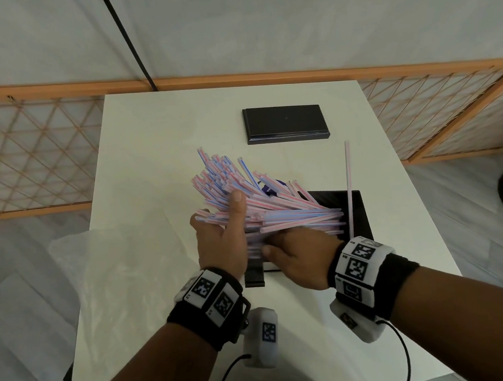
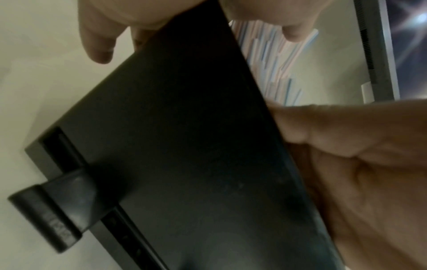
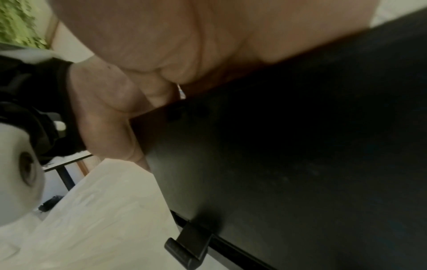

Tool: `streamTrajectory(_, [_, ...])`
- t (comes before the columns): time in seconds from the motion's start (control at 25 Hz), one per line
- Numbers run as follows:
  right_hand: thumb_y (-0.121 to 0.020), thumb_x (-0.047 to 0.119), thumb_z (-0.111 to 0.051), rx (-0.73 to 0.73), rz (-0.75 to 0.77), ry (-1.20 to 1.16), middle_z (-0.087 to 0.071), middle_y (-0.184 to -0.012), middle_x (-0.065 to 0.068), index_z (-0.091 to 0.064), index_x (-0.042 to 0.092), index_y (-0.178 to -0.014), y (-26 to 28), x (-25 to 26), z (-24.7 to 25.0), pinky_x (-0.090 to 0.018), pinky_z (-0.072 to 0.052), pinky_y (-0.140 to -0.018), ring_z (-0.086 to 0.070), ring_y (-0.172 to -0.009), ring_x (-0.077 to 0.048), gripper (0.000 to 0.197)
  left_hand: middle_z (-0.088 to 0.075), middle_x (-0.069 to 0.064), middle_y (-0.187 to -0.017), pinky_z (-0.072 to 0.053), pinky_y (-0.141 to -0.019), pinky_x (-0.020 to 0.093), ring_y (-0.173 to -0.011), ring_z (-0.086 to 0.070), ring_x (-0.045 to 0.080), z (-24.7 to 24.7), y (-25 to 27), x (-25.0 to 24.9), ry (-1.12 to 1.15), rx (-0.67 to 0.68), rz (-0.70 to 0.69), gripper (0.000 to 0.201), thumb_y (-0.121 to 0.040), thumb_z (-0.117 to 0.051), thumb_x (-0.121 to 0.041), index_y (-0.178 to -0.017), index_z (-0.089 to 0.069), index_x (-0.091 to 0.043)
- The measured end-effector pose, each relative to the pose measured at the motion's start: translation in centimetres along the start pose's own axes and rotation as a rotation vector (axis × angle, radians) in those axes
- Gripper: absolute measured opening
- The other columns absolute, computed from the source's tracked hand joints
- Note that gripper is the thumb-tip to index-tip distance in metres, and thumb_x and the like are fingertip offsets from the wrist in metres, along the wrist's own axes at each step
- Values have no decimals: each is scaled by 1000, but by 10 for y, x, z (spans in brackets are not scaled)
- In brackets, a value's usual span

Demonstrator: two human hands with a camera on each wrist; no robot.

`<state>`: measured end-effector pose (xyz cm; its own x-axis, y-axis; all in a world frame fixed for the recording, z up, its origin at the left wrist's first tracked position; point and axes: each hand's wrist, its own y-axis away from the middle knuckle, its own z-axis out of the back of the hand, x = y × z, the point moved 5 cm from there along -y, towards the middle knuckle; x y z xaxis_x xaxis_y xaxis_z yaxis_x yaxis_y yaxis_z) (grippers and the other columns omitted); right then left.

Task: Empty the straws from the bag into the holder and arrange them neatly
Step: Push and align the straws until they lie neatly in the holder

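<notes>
A fanned bundle of pink and blue striped straws [image 1: 245, 203] lies across the open black holder [image 1: 357, 209], its ends sticking out to the far left. My left hand [image 1: 220, 215] presses its palm and straight fingers against the left ends, thumb up over the bundle. My right hand [image 1: 284, 246] grips the near side of the bundle, with its fingers buried under the straws. One pink straw [image 1: 349, 185] stands alone in the holder. The left wrist view shows the holder's wall [image 2: 184, 146] and straws [image 2: 272, 60] above it. The clear bag [image 1: 112, 269] lies crumpled at the left.
The holder's black lid [image 1: 285, 123] lies flat at the back of the white table [image 1: 159, 132]. A black clip [image 1: 254, 279] juts from the holder's near corner. An orange lattice screen [image 1: 20, 154] stands behind the table, and a black cable [image 1: 126, 38] runs up the wall.
</notes>
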<state>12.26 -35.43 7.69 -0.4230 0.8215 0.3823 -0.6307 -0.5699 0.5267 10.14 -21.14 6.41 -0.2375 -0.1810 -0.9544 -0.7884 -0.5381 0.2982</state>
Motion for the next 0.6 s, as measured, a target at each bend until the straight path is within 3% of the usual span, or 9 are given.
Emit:
streamTrajectory(0.12, [-87,55,-17,-76,105,-35,-66,-94,-6,-61,16,-95,12,8,3,-41,-49,-79,-59,-89,-30,60,-63,-13,-126,-48,-107,33,-119,-62,4,-4,1,-4,-28,99,-55,54,-74,-58,-81,-115,-58,-46])
streamTrajectory(0.2, [-85,52,-26,-152,142,-1,-65,-87,-4,-61,16,-90,28,8,12,-39,-49,-74,-59,-84,-28,50,-66,-11,-127,-48,-108,36,-120,-63,5,-5,-1,-2,-45,142,-76,54,-74,-58,-83,-115,-62,-47])
streamTrajectory(0.28, [-83,49,-36,-261,141,-12,-65,-81,-1,-65,18,-85,43,3,25,-37,-50,-72,-60,-79,-24,43,-66,-18,-123,-48,-105,28,-115,-63,-4,-4,0,-4,-67,172,-95,45,-75,-60,-78,-112,-63,-53])
streamTrajectory(0.36, [-81,47,-49,-421,60,-29,-62,-77,3,-68,20,-82,56,-12,44,-33,-50,-69,-61,-75,-21,34,-65,-20,-119,-48,-100,24,-110,-63,-9,-3,3,-4,-54,187,-89,54,-69,-65,-80,-114,-59,-52])
streamTrajectory(0.4, [-80,45,-56,-510,5,-26,-59,-77,3,-68,20,-81,62,-21,55,-32,-49,-69,-59,-73,-21,28,-67,-16,-120,-50,-101,29,-110,-65,-4,-2,2,0,-41,174,-83,67,-65,-67,-84,-119,-58,-45])
streamTrajectory(0.48, [-81,45,-66,-629,-144,-12,-56,-87,-1,-69,20,-88,71,-46,76,-34,-50,-74,-58,-77,-22,26,-71,-7,-120,-52,-103,41,-112,-69,10,0,1,5,-7,125,-62,88,-60,-71,-86,-126,-57,-28])
streamTrajectory(0.6, [-78,62,-62,-485,-415,-6,-49,-133,-11,-63,29,-119,68,-87,84,-40,-44,-102,-52,-123,-28,53,-72,-2,-119,-54,-102,44,-110,-70,14,2,-1,5,40,76,-17,102,-56,-72,-87,-129,-57,-18])
